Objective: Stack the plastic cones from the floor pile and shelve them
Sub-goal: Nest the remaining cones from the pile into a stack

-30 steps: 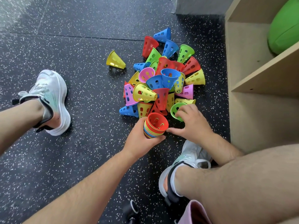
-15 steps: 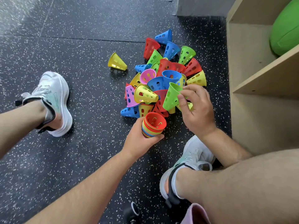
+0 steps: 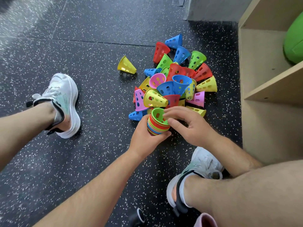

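My left hand [image 3: 146, 140] grips a nested stack of coloured cones [image 3: 155, 129] from the side, just above the floor. A green cone [image 3: 157, 114] sits on top of the stack, open end up. My right hand [image 3: 193, 126] reaches over it, with thumb and fingertips pinching the cone's right rim. Behind the hands lies the pile of loose perforated cones [image 3: 178, 82] in red, blue, green, yellow and pink. A single yellow cone [image 3: 126, 65] lies apart to the pile's left.
A wooden shelf unit [image 3: 268, 89] stands at the right, with a green ball [image 3: 293, 41] in its upper compartment. My shoes rest on the speckled black floor: the left shoe [image 3: 60, 102] and the right shoe [image 3: 196, 171]. A wall corner [image 3: 213, 9] sits behind the pile.
My right hand picked a green cone from the pile's near edge, lifted it, and set it into the stack held by my left hand. The stack's top was red before.
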